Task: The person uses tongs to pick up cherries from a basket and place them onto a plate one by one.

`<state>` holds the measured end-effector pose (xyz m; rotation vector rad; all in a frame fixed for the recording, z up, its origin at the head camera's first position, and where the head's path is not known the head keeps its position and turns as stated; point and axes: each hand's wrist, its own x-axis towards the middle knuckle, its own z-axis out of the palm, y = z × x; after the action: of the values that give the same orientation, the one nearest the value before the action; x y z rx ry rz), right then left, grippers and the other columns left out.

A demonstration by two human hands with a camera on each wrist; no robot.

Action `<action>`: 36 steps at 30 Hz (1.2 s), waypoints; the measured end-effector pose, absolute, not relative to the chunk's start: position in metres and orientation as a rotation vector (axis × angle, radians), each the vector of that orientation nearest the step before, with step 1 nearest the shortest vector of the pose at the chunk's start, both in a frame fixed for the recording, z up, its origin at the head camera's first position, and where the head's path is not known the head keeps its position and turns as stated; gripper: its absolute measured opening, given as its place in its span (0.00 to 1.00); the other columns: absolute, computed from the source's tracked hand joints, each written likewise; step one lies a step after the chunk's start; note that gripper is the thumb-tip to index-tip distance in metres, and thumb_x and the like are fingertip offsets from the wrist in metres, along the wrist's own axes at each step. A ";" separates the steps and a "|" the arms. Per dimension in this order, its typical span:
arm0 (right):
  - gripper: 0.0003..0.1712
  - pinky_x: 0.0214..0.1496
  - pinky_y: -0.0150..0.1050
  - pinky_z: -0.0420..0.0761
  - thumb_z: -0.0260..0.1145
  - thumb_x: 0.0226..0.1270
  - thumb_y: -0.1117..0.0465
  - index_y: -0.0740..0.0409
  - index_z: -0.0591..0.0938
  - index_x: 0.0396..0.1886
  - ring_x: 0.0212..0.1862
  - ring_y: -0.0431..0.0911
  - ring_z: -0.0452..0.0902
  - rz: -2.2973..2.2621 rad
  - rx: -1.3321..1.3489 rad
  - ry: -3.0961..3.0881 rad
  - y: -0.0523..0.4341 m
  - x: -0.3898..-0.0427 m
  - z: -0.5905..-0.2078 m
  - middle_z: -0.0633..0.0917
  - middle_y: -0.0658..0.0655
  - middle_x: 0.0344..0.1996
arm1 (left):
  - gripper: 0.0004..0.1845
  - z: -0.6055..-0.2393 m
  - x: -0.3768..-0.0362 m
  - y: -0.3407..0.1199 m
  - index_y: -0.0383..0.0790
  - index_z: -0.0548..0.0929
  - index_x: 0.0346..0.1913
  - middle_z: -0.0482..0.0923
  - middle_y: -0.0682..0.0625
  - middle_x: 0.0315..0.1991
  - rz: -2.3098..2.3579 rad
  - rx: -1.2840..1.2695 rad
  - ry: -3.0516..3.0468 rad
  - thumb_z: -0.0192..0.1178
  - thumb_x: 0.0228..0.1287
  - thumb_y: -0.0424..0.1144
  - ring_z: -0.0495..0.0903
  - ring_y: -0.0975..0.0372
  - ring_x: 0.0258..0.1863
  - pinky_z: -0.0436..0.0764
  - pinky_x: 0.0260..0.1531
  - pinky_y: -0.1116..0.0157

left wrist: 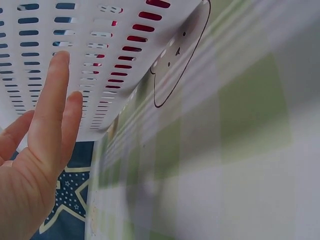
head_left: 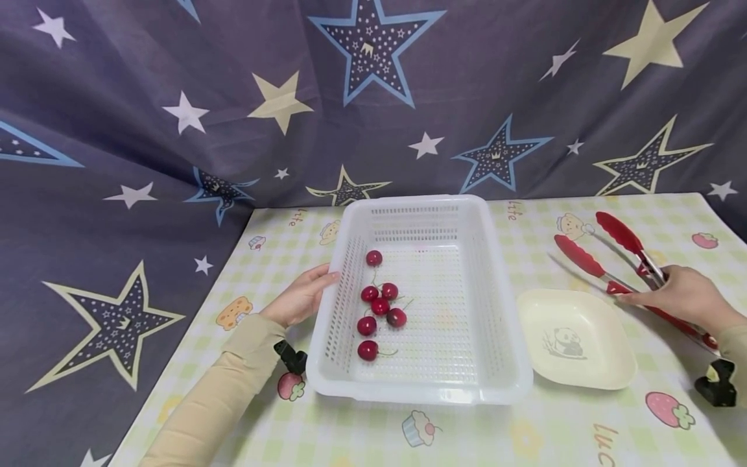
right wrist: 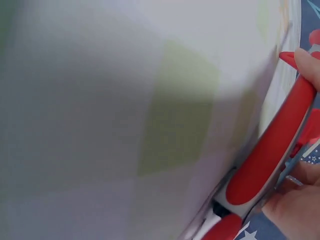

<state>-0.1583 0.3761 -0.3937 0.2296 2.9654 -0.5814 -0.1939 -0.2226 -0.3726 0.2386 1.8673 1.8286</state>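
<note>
A white perforated basket (head_left: 496,292) stands mid-table with several red cherries (head_left: 379,306) lying in its left half. My left hand (head_left: 303,295) touches the basket's left wall with straight fingers. In the left wrist view those fingers (left wrist: 55,100) lie flat against the slotted wall (left wrist: 110,55), and red shows through the slots. My right hand (head_left: 679,295) grips red-tipped metal tongs (head_left: 583,256) lying on the table at the right, their tips spread apart and pointing away from me. The right wrist view shows the tongs' red handle (right wrist: 272,160) under my fingers (right wrist: 307,65).
A cream square plate (head_left: 574,337) with a panda print sits between the basket and the tongs. The table has a green-checked cartoon cloth (head_left: 525,428). A dark star-patterned curtain (head_left: 373,97) hangs behind and drapes past the table's left edge.
</note>
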 end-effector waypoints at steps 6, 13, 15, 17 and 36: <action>0.43 0.22 0.35 0.63 0.74 0.44 0.37 0.73 0.69 0.33 0.23 0.50 0.66 -0.643 0.294 3.041 0.376 -0.154 -0.396 0.69 0.56 0.17 | 0.29 -0.371 -0.193 -0.221 0.34 0.51 0.73 0.60 0.31 0.67 1.832 0.248 1.850 0.42 0.76 0.42 0.79 0.65 0.50 0.81 0.50 0.66; 0.37 0.23 0.34 0.63 0.75 0.45 0.40 0.68 0.72 0.37 0.24 0.48 0.67 -0.683 0.211 3.133 0.379 -0.154 -0.394 0.74 0.54 0.19 | 0.29 -0.371 -0.193 -0.221 0.34 0.51 0.73 0.61 0.31 0.67 1.833 0.246 1.855 0.42 0.76 0.42 0.79 0.65 0.50 0.81 0.50 0.67; 0.35 0.23 0.34 0.63 0.75 0.46 0.41 0.66 0.72 0.35 0.23 0.47 0.66 -0.687 0.200 3.150 0.380 -0.155 -0.391 0.73 0.53 0.17 | 0.29 -0.371 -0.193 -0.221 0.34 0.51 0.73 0.61 0.31 0.66 1.834 0.241 1.857 0.42 0.76 0.42 0.79 0.65 0.50 0.81 0.50 0.67; 0.36 0.23 0.34 0.63 0.75 0.46 0.41 0.67 0.73 0.38 0.23 0.47 0.66 -0.695 0.199 3.157 0.381 -0.155 -0.389 0.73 0.53 0.17 | 0.29 -0.371 -0.193 -0.221 0.34 0.52 0.73 0.61 0.31 0.66 1.838 0.239 1.858 0.42 0.76 0.41 0.80 0.65 0.49 0.81 0.50 0.67; 0.39 0.19 0.36 0.65 0.77 0.46 0.50 0.74 0.71 0.48 0.20 0.45 0.69 -0.670 0.007 3.203 0.372 -0.168 -0.360 0.79 0.65 0.24 | 0.28 -0.372 -0.193 -0.222 0.34 0.53 0.73 0.63 0.32 0.66 1.846 0.246 1.843 0.41 0.76 0.41 0.79 0.64 0.50 0.80 0.52 0.65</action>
<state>-0.1684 0.3718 -0.3600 0.0068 3.2032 -0.6704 -0.1933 -0.2218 -0.3716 0.2465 1.8429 1.8458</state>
